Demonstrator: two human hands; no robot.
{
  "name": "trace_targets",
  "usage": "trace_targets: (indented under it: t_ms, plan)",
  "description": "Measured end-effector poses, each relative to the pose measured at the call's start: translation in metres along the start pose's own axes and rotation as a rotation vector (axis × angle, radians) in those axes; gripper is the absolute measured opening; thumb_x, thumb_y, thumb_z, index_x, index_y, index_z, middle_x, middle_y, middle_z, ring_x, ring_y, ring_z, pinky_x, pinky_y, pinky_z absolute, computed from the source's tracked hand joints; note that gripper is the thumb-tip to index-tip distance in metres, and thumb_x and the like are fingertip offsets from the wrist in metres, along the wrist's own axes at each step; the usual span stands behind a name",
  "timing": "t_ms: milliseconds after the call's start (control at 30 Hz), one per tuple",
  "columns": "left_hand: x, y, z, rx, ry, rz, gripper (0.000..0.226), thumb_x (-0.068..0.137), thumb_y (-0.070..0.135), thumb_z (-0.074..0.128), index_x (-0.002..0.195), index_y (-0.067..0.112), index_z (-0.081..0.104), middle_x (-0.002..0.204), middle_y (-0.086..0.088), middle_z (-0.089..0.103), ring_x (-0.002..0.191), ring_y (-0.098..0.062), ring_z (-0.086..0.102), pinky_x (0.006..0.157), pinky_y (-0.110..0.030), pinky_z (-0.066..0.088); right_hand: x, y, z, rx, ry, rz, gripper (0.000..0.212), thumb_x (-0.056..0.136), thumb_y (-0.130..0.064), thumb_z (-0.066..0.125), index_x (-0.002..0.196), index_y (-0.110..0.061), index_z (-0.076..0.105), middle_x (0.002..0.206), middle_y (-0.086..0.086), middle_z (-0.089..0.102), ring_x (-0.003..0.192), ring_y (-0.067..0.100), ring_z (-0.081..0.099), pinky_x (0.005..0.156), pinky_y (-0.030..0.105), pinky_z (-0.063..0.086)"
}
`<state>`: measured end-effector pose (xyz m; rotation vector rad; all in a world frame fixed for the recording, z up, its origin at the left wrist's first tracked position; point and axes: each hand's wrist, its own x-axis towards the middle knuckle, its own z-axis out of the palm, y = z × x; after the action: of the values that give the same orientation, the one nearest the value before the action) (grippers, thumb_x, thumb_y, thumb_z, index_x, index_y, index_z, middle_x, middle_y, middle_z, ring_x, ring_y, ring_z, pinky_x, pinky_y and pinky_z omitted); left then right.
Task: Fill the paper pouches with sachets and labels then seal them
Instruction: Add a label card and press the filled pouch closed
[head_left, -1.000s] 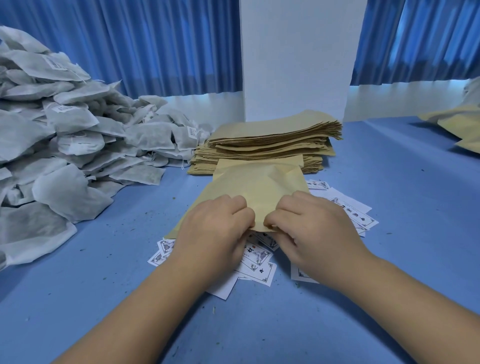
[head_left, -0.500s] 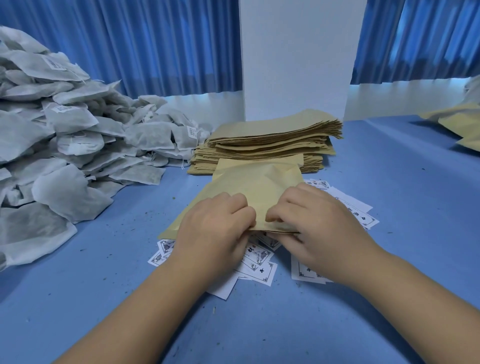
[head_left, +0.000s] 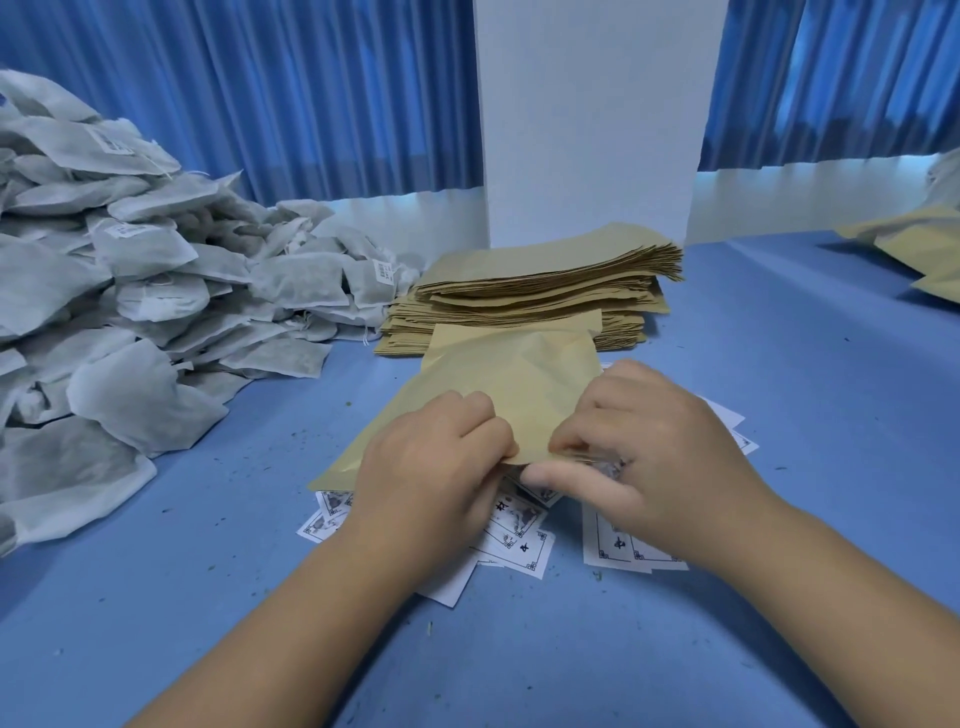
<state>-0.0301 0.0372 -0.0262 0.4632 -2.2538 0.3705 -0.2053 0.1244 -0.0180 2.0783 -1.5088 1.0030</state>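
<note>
Both hands are busy at the near edge of one brown paper pouch (head_left: 498, 384). The left hand (head_left: 431, 467) has its fingers curled over and pinches that edge from above, knuckles up. The right hand (head_left: 654, 457) grips just beside it, fingers bent onto the paper and the thumb stretched out flat beneath the edge, so the two hands nearly meet at the fingertips. Something small and blurred sits under the right fingers at the pouch edge; I cannot tell what it is. The pouch runs away from the hands toward the stack behind. Its near corner pokes out to the left of the left hand, and a few creases cross its face.

Under the hands and the pouch, printed white labels (head_left: 519, 535) lie scattered and overlapping on the blue table (head_left: 779, 374). Some peek out on the left and more lie by the right wrist. Straight behind is a tall stack of pouches (head_left: 545, 280), flat and slightly fanned. To the left a big heap of sachets (head_left: 130, 291), grey-white, spills down onto the table, a few with little tags showing. At the far right edge lie a few more brown paper bags (head_left: 924, 249). Behind it all a white pillar (head_left: 587, 114) stands between blue curtains (head_left: 311, 93). Small green crumbs dot the tabletop.
</note>
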Motion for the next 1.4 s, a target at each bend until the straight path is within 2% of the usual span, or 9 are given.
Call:
trace_targets:
  t_ms: [167, 300, 467, 600, 700, 967, 1100, 1233, 1400]
  plan:
    - [-0.003, -0.003, 0.001, 0.016, 0.066, -0.042, 0.005, 0.072, 0.004, 0.064, 0.076, 0.007, 0.063, 0.07, -0.006, 0.053, 0.065, -0.021, 0.038, 0.043, -0.024, 0.024, 0.006, 0.002, -0.005, 0.402, 0.18, 0.707, 0.04, 0.087, -0.063, 0.044, 0.082, -0.027, 0.059, 0.063, -0.001, 0.057, 0.056, 0.004, 0.052, 0.052, 0.019, 0.039]
    - [-0.002, -0.001, -0.001, 0.027, 0.092, -0.002, 0.024, 0.061, -0.004, 0.065, 0.08, 0.008, 0.057, 0.07, -0.008, 0.054, 0.061, -0.026, 0.044, 0.036, -0.029, 0.033, 0.01, 0.008, -0.008, 1.028, -0.166, 1.081, 0.05, 0.086, -0.06, 0.052, 0.106, -0.015, 0.059, 0.062, 0.01, 0.062, 0.05, 0.024, 0.059, 0.044, 0.029, 0.045]
    - [-0.001, -0.001, -0.002, 0.03, 0.064, 0.113, 0.008, 0.076, 0.016, 0.053, 0.078, 0.012, 0.06, 0.074, -0.003, 0.054, 0.064, -0.022, 0.043, 0.041, -0.029, 0.036, 0.006, 0.002, -0.009, 1.409, -0.372, 0.873, 0.044, 0.078, -0.022, 0.071, 0.117, -0.008, 0.055, 0.095, 0.017, 0.071, 0.075, 0.035, 0.069, 0.055, 0.031, 0.055]
    - [-0.002, -0.006, -0.005, -0.134, -0.04, 0.128, 0.057, 0.097, 0.052, 0.035, 0.079, 0.01, 0.069, 0.083, -0.005, 0.058, 0.066, -0.024, 0.051, 0.056, -0.033, 0.039, 0.001, -0.001, -0.008, 1.293, -0.269, 0.76, 0.047, 0.074, -0.012, 0.067, 0.119, -0.015, 0.054, 0.099, 0.005, 0.072, 0.082, 0.022, 0.07, 0.06, 0.029, 0.055]
    - [-0.004, -0.01, -0.008, -0.21, -0.105, 0.059, 0.067, 0.097, 0.059, 0.023, 0.091, 0.012, 0.07, 0.094, -0.003, 0.059, 0.078, -0.022, 0.055, 0.067, -0.034, 0.042, -0.002, -0.004, -0.006, 1.225, -0.172, 0.717, 0.052, 0.072, -0.011, 0.067, 0.122, -0.022, 0.054, 0.108, -0.005, 0.071, 0.095, 0.012, 0.069, 0.068, 0.022, 0.053]
    - [0.003, -0.03, -0.002, -0.308, 0.044, -0.617, 0.039, 0.087, 0.043, 0.061, 0.121, 0.028, 0.053, 0.115, 0.013, 0.048, 0.109, -0.01, 0.049, 0.09, -0.036, 0.042, -0.004, 0.016, -0.011, 1.302, 0.089, 0.696, 0.057, 0.075, -0.012, 0.068, 0.128, -0.025, 0.052, 0.122, -0.001, 0.066, 0.11, 0.02, 0.065, 0.076, 0.027, 0.055]
    - [0.014, -0.029, 0.002, -0.612, 0.099, -1.01, 0.035, 0.084, 0.037, 0.069, 0.115, 0.036, 0.053, 0.114, 0.011, 0.056, 0.1, -0.005, 0.056, 0.073, -0.026, 0.042, -0.008, 0.029, -0.016, 1.329, 0.143, 0.719, 0.057, 0.075, -0.013, 0.069, 0.129, -0.021, 0.053, 0.121, 0.002, 0.067, 0.107, 0.021, 0.066, 0.074, 0.027, 0.055]
    - [0.036, -0.023, 0.008, -1.337, -0.028, -1.373, 0.021, 0.086, 0.024, 0.068, 0.099, 0.009, 0.06, 0.066, -0.003, 0.061, 0.047, -0.014, 0.054, 0.039, -0.02, 0.034, -0.016, 0.043, -0.027, 1.377, 0.154, 0.745, 0.047, 0.079, -0.015, 0.066, 0.125, -0.013, 0.055, 0.109, 0.008, 0.07, 0.083, 0.021, 0.069, 0.058, 0.026, 0.053]
    - [0.071, 0.008, 0.03, -1.473, -0.144, -1.356, 0.017, 0.087, 0.019, 0.067, 0.089, 0.007, 0.056, 0.053, -0.003, 0.053, 0.035, -0.009, 0.039, 0.031, -0.015, 0.028, -0.035, 0.069, -0.058, 1.255, 0.189, 0.8, 0.042, 0.079, -0.023, 0.065, 0.119, -0.015, 0.056, 0.099, 0.01, 0.07, 0.074, 0.026, 0.067, 0.055, 0.028, 0.049]
